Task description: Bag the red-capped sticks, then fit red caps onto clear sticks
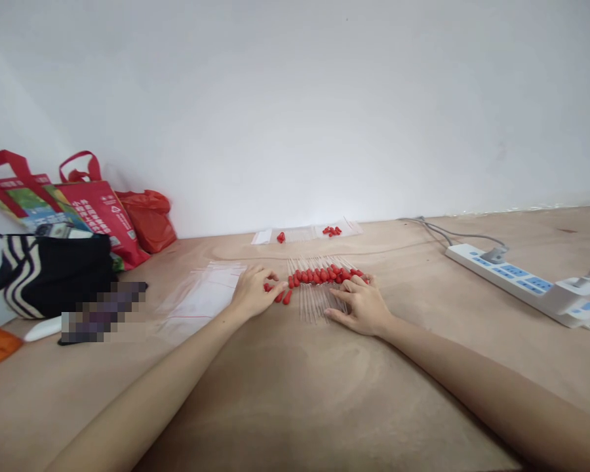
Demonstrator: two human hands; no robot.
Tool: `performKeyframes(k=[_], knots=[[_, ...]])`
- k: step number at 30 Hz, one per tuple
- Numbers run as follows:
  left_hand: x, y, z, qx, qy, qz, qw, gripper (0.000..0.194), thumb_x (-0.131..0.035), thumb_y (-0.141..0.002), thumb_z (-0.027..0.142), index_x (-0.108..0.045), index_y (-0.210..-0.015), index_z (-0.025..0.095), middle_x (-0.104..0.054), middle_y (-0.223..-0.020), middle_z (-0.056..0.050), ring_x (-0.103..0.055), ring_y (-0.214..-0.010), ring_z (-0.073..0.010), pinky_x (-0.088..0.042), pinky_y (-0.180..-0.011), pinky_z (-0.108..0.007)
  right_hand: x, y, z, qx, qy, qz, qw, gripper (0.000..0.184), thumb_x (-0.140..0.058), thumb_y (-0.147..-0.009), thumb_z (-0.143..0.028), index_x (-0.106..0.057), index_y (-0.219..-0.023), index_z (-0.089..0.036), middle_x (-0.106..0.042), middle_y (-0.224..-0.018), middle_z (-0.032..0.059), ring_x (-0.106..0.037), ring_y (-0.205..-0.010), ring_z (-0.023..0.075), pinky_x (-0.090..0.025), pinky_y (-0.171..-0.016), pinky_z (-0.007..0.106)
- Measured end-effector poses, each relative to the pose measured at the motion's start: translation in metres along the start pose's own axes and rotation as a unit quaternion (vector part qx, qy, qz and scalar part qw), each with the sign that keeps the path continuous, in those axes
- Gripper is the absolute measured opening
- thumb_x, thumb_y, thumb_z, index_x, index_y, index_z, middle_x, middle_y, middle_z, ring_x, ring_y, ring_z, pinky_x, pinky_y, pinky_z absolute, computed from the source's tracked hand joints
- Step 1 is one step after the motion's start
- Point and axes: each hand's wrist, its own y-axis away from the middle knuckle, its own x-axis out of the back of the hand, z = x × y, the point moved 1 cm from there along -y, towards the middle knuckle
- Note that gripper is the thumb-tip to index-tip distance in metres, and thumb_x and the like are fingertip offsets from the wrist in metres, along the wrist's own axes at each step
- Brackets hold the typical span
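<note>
A dense row of red rubber bulbs (319, 275) lies across the table in front of me. Thin clear glass dropper tubes (312, 303) stretch from it toward me, and more tubes (299, 262) point to the wall. My left hand (254, 290) rests at the row's left end, thumb and fingers apart around a few loose red bulbs; one loose bulb (287, 297) lies just right of its thumb. At the right end, my right hand (361, 305) lies with fingers spread, touching the tubes and nearest bulbs. Its fingers hide part of the row.
Clear plastic bags (201, 295) lie left of my left hand. Small bags with red bulbs (332, 231) sit by the wall. A white power strip (521, 282) with cables is at right. Shopping bags (98, 210) and a black bag (63, 269) stand at left.
</note>
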Motion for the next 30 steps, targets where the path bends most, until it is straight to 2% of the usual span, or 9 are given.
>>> performKeyframes(k=[5, 8, 13, 17, 20, 22, 25, 27, 30], knots=[[-0.006, -0.015, 0.016, 0.003, -0.072, -0.049, 0.996, 0.030, -0.062, -0.063, 0.049, -0.061, -0.070, 0.020, -0.059, -0.084, -0.004, -0.049, -0.090, -0.0238, -0.034, -0.080, -0.036, 0.001, 0.000, -0.001, 0.012, 0.004, -0.009, 1.000, 0.049, -0.043, -0.075, -0.061, -0.065, -0.097, -0.023, -0.058, -0.077, 0.0054, -0.046, -0.082, 0.0195, -0.023, -0.077, 0.036], [-0.011, -0.022, 0.019, 0.030, -0.086, -0.078, 0.993, 0.029, -0.061, -0.063, 0.049, -0.063, -0.064, 0.020, -0.059, -0.086, -0.006, -0.049, -0.093, -0.0259, -0.034, -0.080, -0.037, 0.002, 0.000, 0.000, -0.002, -0.004, 0.014, 1.000, 0.044, -0.040, -0.080, -0.056, -0.064, -0.097, -0.023, -0.058, -0.077, 0.0052, -0.046, -0.081, 0.0181, -0.023, -0.076, 0.035], [-0.017, -0.030, 0.016, 0.073, -0.048, -0.137, 0.987, 0.024, -0.057, -0.067, 0.039, -0.064, -0.053, 0.020, -0.060, -0.062, -0.003, -0.056, -0.069, -0.0200, -0.038, -0.062, -0.029, 0.003, 0.000, 0.007, -0.071, -0.030, 0.071, 0.995, 0.042, -0.031, -0.090, -0.036, -0.066, -0.071, -0.022, -0.056, -0.067, 0.0017, -0.045, -0.072, 0.0135, -0.021, -0.076, 0.034], [-0.009, -0.030, 0.012, 0.101, -0.047, -0.098, 0.989, 0.029, -0.051, -0.070, 0.036, -0.063, -0.051, 0.019, -0.055, -0.049, -0.002, -0.053, -0.055, -0.0180, -0.038, -0.054, -0.028, 0.002, 0.001, 0.015, -0.120, -0.045, 0.118, 0.985, 0.039, -0.034, -0.089, -0.034, -0.065, -0.069, -0.022, -0.057, -0.065, 0.0014, -0.046, -0.070, 0.0133, -0.023, -0.074, 0.033], [0.004, -0.017, 0.009, 0.107, -0.057, -0.019, 0.992, 0.024, -0.050, -0.071, 0.033, -0.064, -0.059, 0.017, -0.061, -0.071, -0.006, -0.055, -0.075, -0.0221, -0.041, -0.067, -0.033, 0.000, 0.001, 0.016, -0.123, -0.047, 0.157, 0.979, 0.031, -0.036, -0.088, -0.032, -0.065, -0.090, -0.024, -0.060, -0.076, 0.0034, -0.049, -0.077, 0.0153, -0.025, -0.074, 0.033], [0.011, -0.002, 0.009, 0.057, -0.053, 0.047, 0.996, 0.018, -0.053, -0.070, 0.030, -0.063, -0.064, 0.017, -0.061, -0.083, -0.006, -0.053, -0.083, -0.0215, -0.040, -0.075, -0.034, 0.001, 0.001, 0.014, -0.102, -0.037, 0.168, 0.980, 0.030, -0.037, -0.087, -0.032, -0.060, -0.104, -0.023, -0.060, -0.089, 0.0060, -0.050, -0.085, 0.0168, -0.027, -0.076, 0.033], [0.012, 0.023, 0.014, -0.104, -0.026, 0.134, 0.985, 0.014, -0.053, -0.072, 0.026, -0.061, -0.065, 0.017, -0.060, -0.076, -0.004, -0.053, -0.074, -0.0176, -0.040, -0.071, -0.033, 0.003, 0.002, 0.006, -0.035, -0.005, 0.160, 0.986, 0.037, -0.040, -0.085, -0.036, -0.051, -0.118, -0.024, -0.054, -0.111, 0.0090, -0.047, -0.099, 0.0197, -0.027, -0.083, 0.036], [0.008, 0.036, 0.018, -0.204, -0.011, 0.157, 0.966, 0.011, -0.053, -0.073, 0.023, -0.060, -0.067, 0.017, -0.061, -0.075, -0.003, -0.053, -0.072, -0.0161, -0.040, -0.069, -0.032, 0.006, 0.002, 0.000, 0.017, 0.019, 0.145, 0.989, 0.042, -0.043, -0.083, -0.040, -0.047, -0.122, -0.025, -0.048, -0.122, 0.0090, -0.043, -0.109, 0.0220, -0.024, -0.090, 0.039], [-0.001, 0.044, 0.024, -0.287, -0.001, 0.180, 0.941, 0.006, -0.054, -0.072, 0.018, -0.059, -0.069, 0.017, -0.061, -0.074, -0.003, -0.053, -0.072, -0.0150, -0.041, -0.068, -0.030, 0.006, 0.003, -0.006, 0.081, 0.035, 0.124, 0.988, 0.043, -0.046, -0.082, -0.043, -0.047, -0.122, -0.027, -0.048, -0.125, 0.0062, -0.037, -0.116, 0.0232, -0.017, -0.096, 0.043]])
